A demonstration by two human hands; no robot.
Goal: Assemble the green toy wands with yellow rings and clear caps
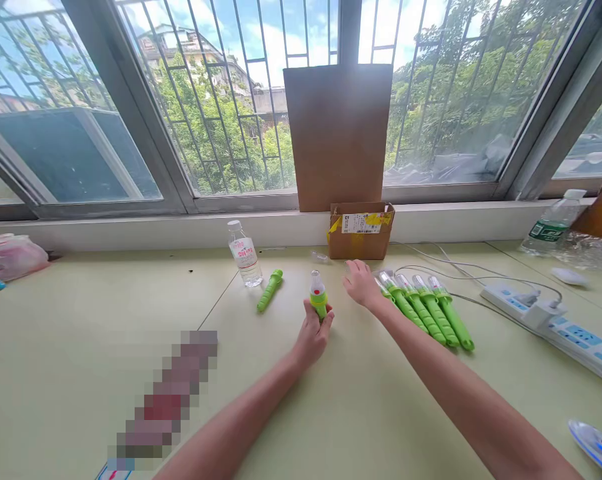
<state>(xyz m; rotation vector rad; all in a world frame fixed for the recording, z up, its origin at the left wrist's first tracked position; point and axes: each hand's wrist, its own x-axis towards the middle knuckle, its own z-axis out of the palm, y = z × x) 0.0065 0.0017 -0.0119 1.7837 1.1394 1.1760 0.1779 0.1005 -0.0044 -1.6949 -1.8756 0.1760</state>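
My left hand [315, 337] holds a green stick with a clear tip [319, 297] upright near the middle of the table. In front of the cardboard box, my right hand [361, 283] reaches over the table, its fingers bent; what they hold, if anything, is too small to make out. Several green sticks with clear tips [433, 310] lie side by side to the right of that hand, the nearest partly behind the forearm. One green piece without a clear tip [270, 291] lies left of my left hand, beside a water bottle [245, 257].
The small cardboard box [361, 247] stands against the wall below a brown board [338, 140]. At the right are a power strip [571, 333] with cables, a second bottle [551, 227] and crumpled plastic. A pink bag [15, 259] sits far left.
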